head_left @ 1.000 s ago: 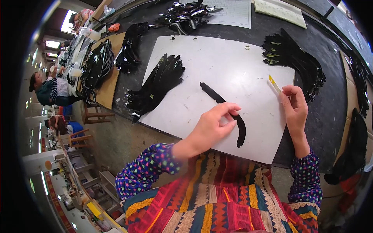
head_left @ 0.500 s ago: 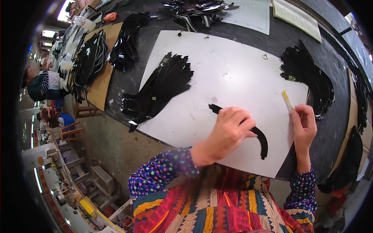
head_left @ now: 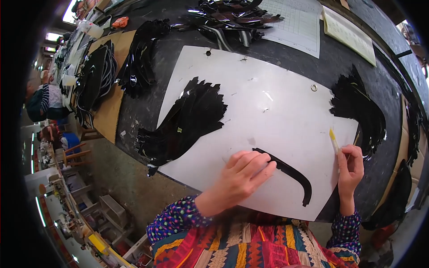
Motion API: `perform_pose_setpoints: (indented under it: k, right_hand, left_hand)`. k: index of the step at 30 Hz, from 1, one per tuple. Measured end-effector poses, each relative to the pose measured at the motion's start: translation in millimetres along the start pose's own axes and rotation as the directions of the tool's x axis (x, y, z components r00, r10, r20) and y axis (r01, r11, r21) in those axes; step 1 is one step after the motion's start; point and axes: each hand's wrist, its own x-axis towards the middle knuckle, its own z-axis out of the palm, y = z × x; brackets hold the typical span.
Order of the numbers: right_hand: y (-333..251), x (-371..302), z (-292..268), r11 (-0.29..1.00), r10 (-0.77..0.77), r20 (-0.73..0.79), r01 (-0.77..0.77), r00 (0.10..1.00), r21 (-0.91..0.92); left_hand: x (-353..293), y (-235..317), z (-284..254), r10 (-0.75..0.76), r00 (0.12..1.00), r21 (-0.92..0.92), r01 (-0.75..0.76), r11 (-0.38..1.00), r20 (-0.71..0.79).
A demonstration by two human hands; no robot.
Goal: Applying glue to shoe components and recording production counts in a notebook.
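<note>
A curved black strip (head_left: 292,172) lies across the near part of a white board (head_left: 254,107). The fingers of my left hand (head_left: 243,176) are bent and closed together at its upper left end; the rest of the strip shows to their right. Near the board's right edge, my right hand (head_left: 351,167) pinches a slim pale strip with a yellow tip (head_left: 332,136), which points away from me. One pile of black strips (head_left: 187,123) overlaps the board's left side. Another pile of black strips (head_left: 359,107) overlaps its right edge, just beyond my right hand.
Shiny black pieces (head_left: 228,20) are heaped at the far side of the dark table (head_left: 172,67). Beside them lie a gridded sheet (head_left: 295,22) and an open notebook (head_left: 348,33). More black bundles (head_left: 96,73) rest on a brown board at left. A co-worker (head_left: 44,102) sits far left.
My left hand has slid left along the black strip to its end, uncovering the middle. My right hand keeps its pinch. The whole view has shifted, so the table appears lower.
</note>
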Motion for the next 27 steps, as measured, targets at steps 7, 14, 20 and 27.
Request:
perform_pose_setpoints:
  k: [7, 14, 20, 27]
  right_hand:
    - [-1, -2, -4, 1.000, 0.025, 0.031, -0.025, 0.999, 0.005]
    - [-62, 9, 14, 0.981, 0.116, 0.040, -0.120, 0.993, 0.154]
    - [-88, 1, 57, 0.968, 0.057, 0.198, -0.103, 0.979, 0.229]
    - [-83, 12, 85, 0.999, -0.040, 0.381, 0.023, 0.924, 0.050]
  left_hand:
    - [-20, -3, -2, -0.047, 0.999, 0.100, 0.046, 0.994, 0.013]
    - [-23, -5, 1, -0.046, 0.999, 0.085, 0.046, 0.995, 0.000]
    - [-23, -4, -2, -0.049, 0.999, 0.077, 0.047, 0.996, 0.024]
    - [-25, -5, 3, -0.038, 0.999, 0.126, 0.034, 0.991, 0.025]
